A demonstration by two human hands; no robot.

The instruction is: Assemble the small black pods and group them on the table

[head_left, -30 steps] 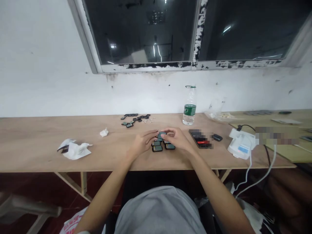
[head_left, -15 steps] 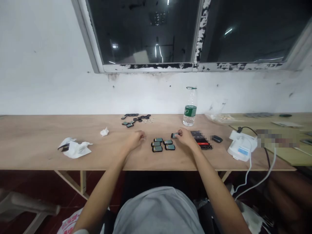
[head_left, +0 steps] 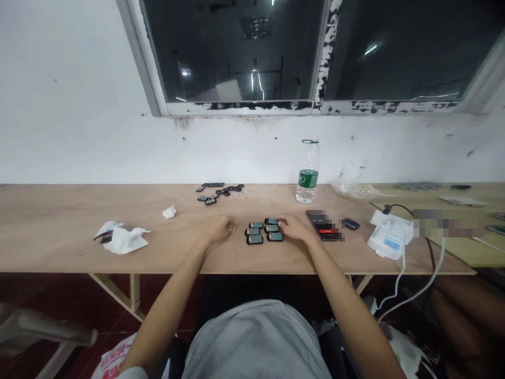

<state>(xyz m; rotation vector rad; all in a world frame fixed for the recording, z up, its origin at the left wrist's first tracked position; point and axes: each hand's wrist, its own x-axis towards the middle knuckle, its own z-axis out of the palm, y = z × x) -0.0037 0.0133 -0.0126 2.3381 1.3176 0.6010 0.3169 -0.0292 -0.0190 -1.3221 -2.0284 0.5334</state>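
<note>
Several small black-cased pieces with grey-green rectangular faces, perhaps little circuit boards or screens, lie in two short columns on the table. My right hand (head_left: 292,227) has its fingertips on the right edge of the far piece in the right column (head_left: 271,221), which lies in line with the others. Just left of the columns, my left hand (head_left: 221,229) rests on the table with its fingers curled inward. What those fingers hold, if anything, is too small to make out.
Farther back lie more dark pieces (head_left: 211,199) and tiny white bits (head_left: 240,194). A water bottle (head_left: 307,181) stands near the wall. Right of my hand are a phone (head_left: 321,223), a black fob (head_left: 351,223) and a white cabled box (head_left: 389,239). Crumpled tissue (head_left: 126,239) lies left.
My right hand has moved left with a piece and brought it to the far end of the right column. My left hand has barely moved.
</note>
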